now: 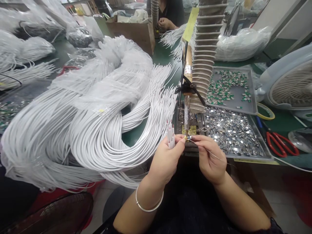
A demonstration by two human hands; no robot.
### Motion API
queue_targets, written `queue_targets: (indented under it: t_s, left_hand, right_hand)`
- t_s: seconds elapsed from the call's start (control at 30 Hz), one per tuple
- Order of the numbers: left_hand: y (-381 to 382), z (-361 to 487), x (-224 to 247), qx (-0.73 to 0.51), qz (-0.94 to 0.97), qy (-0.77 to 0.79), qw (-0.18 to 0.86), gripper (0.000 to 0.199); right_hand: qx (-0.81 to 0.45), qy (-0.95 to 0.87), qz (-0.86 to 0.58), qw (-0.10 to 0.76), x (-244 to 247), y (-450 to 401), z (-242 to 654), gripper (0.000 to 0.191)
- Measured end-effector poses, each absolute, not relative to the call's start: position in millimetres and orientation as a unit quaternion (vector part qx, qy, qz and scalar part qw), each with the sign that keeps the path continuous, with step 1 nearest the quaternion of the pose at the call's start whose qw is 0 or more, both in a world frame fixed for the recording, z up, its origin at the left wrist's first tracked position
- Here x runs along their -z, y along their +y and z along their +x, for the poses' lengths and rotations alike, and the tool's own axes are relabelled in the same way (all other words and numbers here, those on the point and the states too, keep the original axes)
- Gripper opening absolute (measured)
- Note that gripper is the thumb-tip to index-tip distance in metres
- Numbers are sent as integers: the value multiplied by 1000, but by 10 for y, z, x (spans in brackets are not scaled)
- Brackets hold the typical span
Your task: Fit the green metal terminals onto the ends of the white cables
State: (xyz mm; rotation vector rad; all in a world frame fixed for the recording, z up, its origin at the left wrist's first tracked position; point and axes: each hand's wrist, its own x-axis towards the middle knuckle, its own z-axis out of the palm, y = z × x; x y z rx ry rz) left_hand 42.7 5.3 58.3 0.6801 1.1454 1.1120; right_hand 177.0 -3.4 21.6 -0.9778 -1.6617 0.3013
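Note:
My left hand [167, 157] is closed around several white cables [170, 135], whose stripped ends point up. Its thumb and forefinger pinch close to a small metal connector [188, 137]. My right hand [212, 159] is closed too, its fingertips at the connector's right side, and a thin solder wire [214, 155] runs through its fingers. Just above the connector is the tip of a soldering iron [187, 112], fixed upright with its wooden handle on top. Behind the fingertips lies a yellowish plate [191, 130]. The exact contact at the tip is too small to make out.
Large bundles of white cable [104, 139] fill the left. At right are a tray of green boards [253, 94], a tray of metal shells [234, 130], red-handled pliers [280, 143] and a fan [290, 81]. A ribbed hose [207, 48] hangs beside the iron. Another person's hand [167, 23] shows behind.

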Motion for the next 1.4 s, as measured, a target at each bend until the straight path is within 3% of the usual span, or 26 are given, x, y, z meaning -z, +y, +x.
queue_targets:
  t_s: [1.4]
  left_hand:
    - [62, 416, -513, -479, 329, 494, 647, 18]
  right_hand:
    - [-102, -720, -402, 556, -199, 22, 1749, 21]
